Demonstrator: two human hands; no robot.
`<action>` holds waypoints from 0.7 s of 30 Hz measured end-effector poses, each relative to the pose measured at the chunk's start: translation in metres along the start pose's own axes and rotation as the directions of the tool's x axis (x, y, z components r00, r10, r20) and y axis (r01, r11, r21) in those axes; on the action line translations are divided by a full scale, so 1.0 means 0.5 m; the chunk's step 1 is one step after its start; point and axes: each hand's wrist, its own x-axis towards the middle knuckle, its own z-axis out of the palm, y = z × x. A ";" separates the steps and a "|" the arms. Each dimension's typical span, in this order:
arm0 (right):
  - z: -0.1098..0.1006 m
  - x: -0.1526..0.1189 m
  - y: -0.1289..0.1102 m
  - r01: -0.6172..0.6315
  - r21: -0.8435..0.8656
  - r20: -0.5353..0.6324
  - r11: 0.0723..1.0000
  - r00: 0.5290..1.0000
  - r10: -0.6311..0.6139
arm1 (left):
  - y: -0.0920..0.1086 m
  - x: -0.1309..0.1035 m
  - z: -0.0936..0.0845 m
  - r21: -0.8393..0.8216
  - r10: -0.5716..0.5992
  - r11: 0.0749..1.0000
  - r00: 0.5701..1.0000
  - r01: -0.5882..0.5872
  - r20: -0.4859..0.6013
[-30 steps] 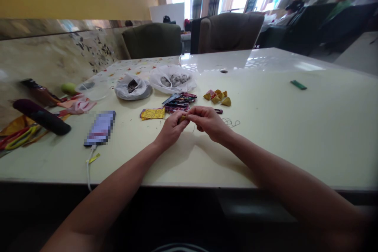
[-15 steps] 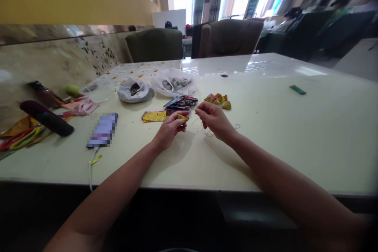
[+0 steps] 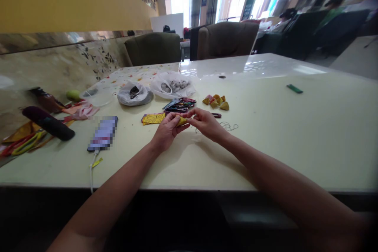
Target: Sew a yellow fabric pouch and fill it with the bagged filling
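My left hand point(image 3: 167, 130) is closed around a small folded piece of yellow cloth point(image 3: 181, 121), thumb on top. Thumb and fingers of my right hand point(image 3: 206, 124) pinch the cloth's right end; whether a needle is between them is too small to tell. Thin dark thread point(image 3: 228, 126) lies in loose loops on the table below and right of that hand. Just left of my left hand are flat yellow patterned cloth pieces point(image 3: 153, 118). Behind both hands sits a pile of dark patterned cloth pieces point(image 3: 178, 104), and several small yellow cloth cones point(image 3: 217, 102) stand to its right.
Two white plastic bags point(image 3: 136, 96) stand farther back, one with white filling point(image 3: 175, 86). A phone point(image 3: 103, 134) on a cable, a dark cylindrical case point(image 3: 49, 123) and cloth strips lie left. A dark-handled tool point(image 3: 217, 115) is partly hidden. A green object point(image 3: 294, 88) lies right.
My right hand has come left and down to the cloth, closing the gap between the hands. The yellow cloth is now held by both. The dark-handled tool has come into sight.
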 end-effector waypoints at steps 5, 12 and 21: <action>0.005 0.000 0.006 0.030 -0.006 0.017 1.000 0.999 -0.030 | -0.009 0.002 -0.002 0.009 0.004 1.000 1.000 -0.004 -0.025; 0.011 -0.004 0.001 0.081 -0.019 0.023 0.997 0.997 -0.080 | -0.014 0.003 -0.006 -0.020 -0.026 0.999 1.000 0.026 -0.013; -0.134 0.057 0.057 -0.123 0.214 -0.478 0.969 0.852 0.214 | -0.006 0.012 -0.020 0.029 -0.078 0.996 0.985 0.084 -0.155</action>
